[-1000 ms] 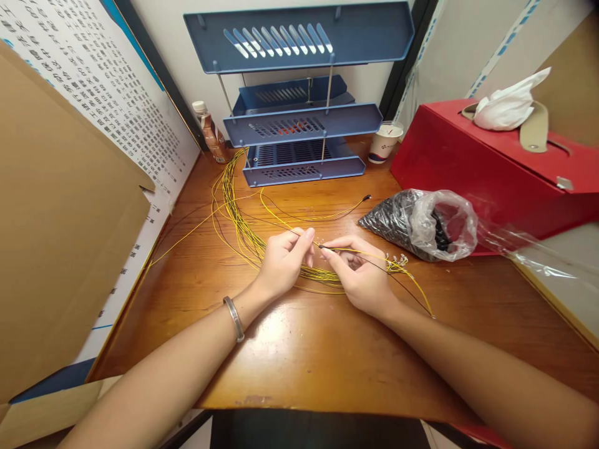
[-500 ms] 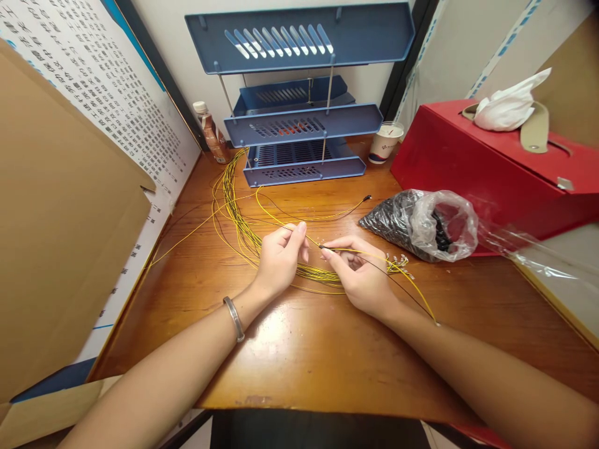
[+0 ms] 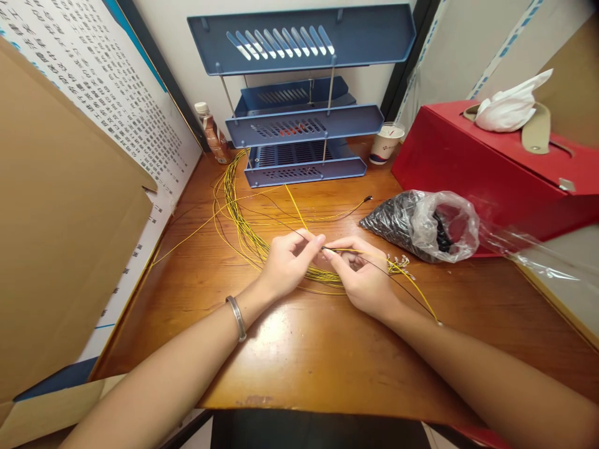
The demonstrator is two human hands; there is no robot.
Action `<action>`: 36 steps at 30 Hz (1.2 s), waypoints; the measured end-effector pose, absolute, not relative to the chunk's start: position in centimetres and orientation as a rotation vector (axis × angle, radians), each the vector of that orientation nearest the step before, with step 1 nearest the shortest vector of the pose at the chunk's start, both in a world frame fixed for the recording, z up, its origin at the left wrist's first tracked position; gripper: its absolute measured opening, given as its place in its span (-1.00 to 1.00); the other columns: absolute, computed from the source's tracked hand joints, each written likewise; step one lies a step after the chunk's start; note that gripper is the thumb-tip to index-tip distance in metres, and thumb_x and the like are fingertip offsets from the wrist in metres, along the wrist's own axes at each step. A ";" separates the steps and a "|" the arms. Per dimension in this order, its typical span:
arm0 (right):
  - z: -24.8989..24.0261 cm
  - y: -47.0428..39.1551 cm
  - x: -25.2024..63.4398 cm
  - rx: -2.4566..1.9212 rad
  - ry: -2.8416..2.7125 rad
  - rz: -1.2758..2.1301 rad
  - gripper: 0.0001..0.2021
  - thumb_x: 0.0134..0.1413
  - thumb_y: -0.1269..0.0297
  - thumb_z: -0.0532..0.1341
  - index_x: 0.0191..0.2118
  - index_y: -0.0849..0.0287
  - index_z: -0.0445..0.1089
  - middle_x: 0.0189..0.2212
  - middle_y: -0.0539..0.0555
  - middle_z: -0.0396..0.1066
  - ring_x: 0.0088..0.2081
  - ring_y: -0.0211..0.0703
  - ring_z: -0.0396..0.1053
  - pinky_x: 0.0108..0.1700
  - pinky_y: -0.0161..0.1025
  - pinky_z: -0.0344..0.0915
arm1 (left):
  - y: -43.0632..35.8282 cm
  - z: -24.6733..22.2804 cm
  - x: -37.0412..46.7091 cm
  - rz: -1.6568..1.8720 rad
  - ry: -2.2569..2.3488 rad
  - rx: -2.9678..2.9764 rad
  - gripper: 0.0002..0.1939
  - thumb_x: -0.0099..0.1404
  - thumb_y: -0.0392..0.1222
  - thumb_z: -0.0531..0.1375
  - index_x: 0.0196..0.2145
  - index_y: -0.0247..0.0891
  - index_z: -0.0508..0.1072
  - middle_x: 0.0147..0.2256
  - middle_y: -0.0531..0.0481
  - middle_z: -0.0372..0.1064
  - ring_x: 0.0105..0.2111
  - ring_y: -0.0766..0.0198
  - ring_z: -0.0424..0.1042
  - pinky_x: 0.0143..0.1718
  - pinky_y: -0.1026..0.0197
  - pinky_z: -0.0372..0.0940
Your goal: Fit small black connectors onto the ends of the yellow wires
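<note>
My left hand (image 3: 289,260) pinches a thin yellow and black wire (image 3: 296,204) between thumb and forefinger. Close beside it, my right hand (image 3: 362,269) grips the same pair of wires at a small black piece (image 3: 323,248), partly hidden by the fingertips. From the right hand the yellow and black strands run over the wrist to a small pale end (image 3: 438,323). Beneath and behind both hands lies a looped bundle of yellow and black wires (image 3: 234,209). Its several metallic-looking ends (image 3: 399,264) show just past the right hand.
A plastic bag of small black pieces (image 3: 397,218) lies right of my hands, against a red box (image 3: 468,168) with tissue on top. Behind stand a blue tiered rack (image 3: 304,131), a bottle (image 3: 216,138) and a paper cup (image 3: 386,144). Cardboard (image 3: 70,218) is at left.
My left hand has moved right, bringing its fingertips up to the right hand's. The yellow wire behind it has swung to the right. My right hand stays nearly still.
</note>
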State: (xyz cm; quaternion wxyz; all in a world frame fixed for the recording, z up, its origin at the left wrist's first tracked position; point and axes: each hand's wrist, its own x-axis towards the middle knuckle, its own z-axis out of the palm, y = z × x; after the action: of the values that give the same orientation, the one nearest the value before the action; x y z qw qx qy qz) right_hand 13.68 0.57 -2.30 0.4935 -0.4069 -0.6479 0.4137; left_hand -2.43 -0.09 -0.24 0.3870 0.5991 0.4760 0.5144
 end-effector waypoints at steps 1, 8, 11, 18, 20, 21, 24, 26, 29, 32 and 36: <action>-2.3 0.6 13.7 -0.987 -1.572 1.009 -0.84 0.18 0.20 0.29 -0.30 0.21 0.48 -0.67 -0.09 0.23 -0.65 -0.37 0.05 -0.56 -0.33 0.03 | -0.2 -0.2 -2.4 1.288 1.196 1.545 -0.57 0.38 0.10 0.23 -0.48 -0.29 0.46 -0.55 0.02 0.42 -0.53 0.36 0.38 -0.44 0.30 0.28; -2.2 0.6 13.5 -0.999 -1.565 0.974 -0.85 0.17 0.22 0.29 -0.30 0.21 0.49 -0.61 -0.06 0.29 -0.65 -0.39 0.03 -0.59 -0.35 -0.01 | 0.0 -0.8 -2.4 1.360 1.211 1.500 -0.56 0.43 0.07 0.19 -0.51 -0.28 0.41 -0.56 0.02 0.41 -0.52 0.35 0.38 -0.38 0.29 0.31; -2.2 0.6 13.5 -1.009 -1.567 0.981 -0.84 0.17 0.20 0.30 -0.29 0.21 0.49 -0.58 -0.03 0.33 -0.63 -0.38 0.06 -0.58 -0.34 0.01 | 0.2 -1.0 -2.5 1.384 1.248 1.465 -0.56 0.41 0.10 0.19 -0.50 -0.27 0.39 -0.55 0.03 0.40 -0.53 0.35 0.37 -0.39 0.28 0.31; -2.4 0.6 13.5 -0.991 -1.547 1.012 -0.83 0.18 0.19 0.31 -0.29 0.21 0.48 -0.53 -0.01 0.37 -0.62 -0.38 0.09 -0.57 -0.33 0.02 | 0.3 -0.8 -2.6 1.439 1.307 1.468 -0.59 0.42 0.05 0.20 -0.50 -0.27 0.38 -0.57 0.06 0.37 -0.54 0.36 0.36 -0.38 0.29 0.29; -2.3 0.6 13.5 -0.995 -1.548 1.010 -0.83 0.18 0.20 0.30 -0.29 0.21 0.48 -0.52 0.00 0.37 -0.62 -0.38 0.10 -0.57 -0.33 0.02 | 0.3 -0.7 -2.5 1.451 1.328 1.463 -0.59 0.41 0.04 0.21 -0.50 -0.27 0.37 -0.58 0.07 0.36 -0.55 0.37 0.35 -0.39 0.29 0.27; -2.3 0.6 13.5 -0.997 -1.551 1.005 -0.83 0.18 0.20 0.30 -0.30 0.21 0.48 -0.53 0.00 0.37 -0.62 -0.38 0.09 -0.57 -0.33 0.02 | 0.3 -0.6 -2.5 1.456 1.336 1.457 -0.59 0.41 0.04 0.21 -0.50 -0.27 0.37 -0.59 0.07 0.35 -0.55 0.37 0.34 -0.39 0.29 0.27; -2.2 0.6 13.5 -0.996 -1.560 0.996 -0.84 0.18 0.20 0.29 -0.30 0.21 0.48 -0.55 -0.03 0.34 -0.63 -0.39 0.05 -0.57 -0.34 0.00 | 0.3 -0.4 -2.4 1.470 1.351 1.442 -0.57 0.39 0.07 0.23 -0.51 -0.27 0.37 -0.59 0.07 0.35 -0.56 0.38 0.33 -0.41 0.30 0.26; -2.3 0.6 13.5 -0.993 -1.564 1.001 -0.83 0.18 0.20 0.29 -0.29 0.20 0.48 -0.56 -0.03 0.33 -0.63 -0.39 0.04 -0.57 -0.34 0.00 | 0.3 -0.4 -2.4 1.478 1.345 1.436 -0.56 0.38 0.10 0.23 -0.51 -0.27 0.37 -0.60 0.07 0.35 -0.57 0.39 0.33 -0.42 0.30 0.26; -2.4 0.6 13.6 -0.995 -1.563 1.007 -0.84 0.19 0.20 0.29 -0.29 0.20 0.48 -0.58 -0.04 0.31 -0.64 -0.39 0.04 -0.57 -0.33 0.00 | 0.4 -0.4 -2.5 1.484 1.326 1.432 -0.55 0.38 0.12 0.23 -0.50 -0.27 0.37 -0.60 0.07 0.35 -0.57 0.39 0.32 -0.42 0.30 0.26; -2.5 0.6 13.6 -0.985 -1.563 1.010 -0.84 0.19 0.20 0.29 -0.28 0.20 0.48 -0.57 -0.04 0.32 -0.64 -0.39 0.04 -0.57 -0.33 0.00 | 0.2 -0.5 -2.5 1.470 1.309 1.454 -0.56 0.40 0.12 0.20 -0.49 -0.26 0.38 -0.58 0.07 0.36 -0.56 0.38 0.33 -0.42 0.30 0.27; -2.7 0.7 13.5 -0.963 -1.563 1.023 -0.84 0.21 0.20 0.29 -0.27 0.20 0.46 -0.55 -0.04 0.32 -0.64 -0.39 0.05 -0.56 -0.33 0.00 | -0.3 -0.5 -2.3 1.310 1.237 1.591 -0.62 0.42 0.04 0.20 -0.45 -0.28 0.46 -0.52 0.00 0.45 -0.52 0.33 0.40 -0.43 0.29 0.29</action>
State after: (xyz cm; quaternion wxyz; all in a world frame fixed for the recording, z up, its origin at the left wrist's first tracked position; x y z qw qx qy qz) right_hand 13.53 0.65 -2.66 0.4968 -0.3975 -0.6455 0.4225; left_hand -2.29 -0.34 -0.46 0.3604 0.6173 0.4801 0.5085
